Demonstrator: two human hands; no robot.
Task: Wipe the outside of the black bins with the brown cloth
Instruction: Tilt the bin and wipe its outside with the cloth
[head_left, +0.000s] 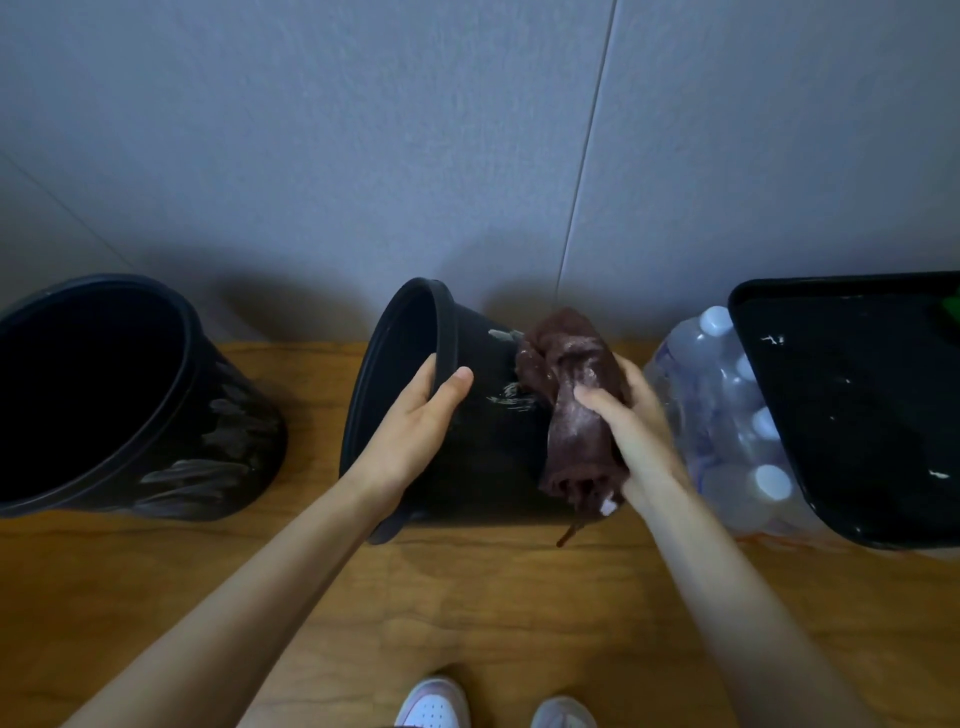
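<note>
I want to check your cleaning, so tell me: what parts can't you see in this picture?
All in the head view:
- Tilted round black plastic bin: its far side and base are turned away; the crumpled brown cloth covers part of its wall.
- Right hand: fingers buried behind the cloth.
- Left hand: fingers hidden inside the bin's rim.
- Square black bin: cut off by the right edge.
- Pack of clear plastic bottles: partly behind that bin.
</note>
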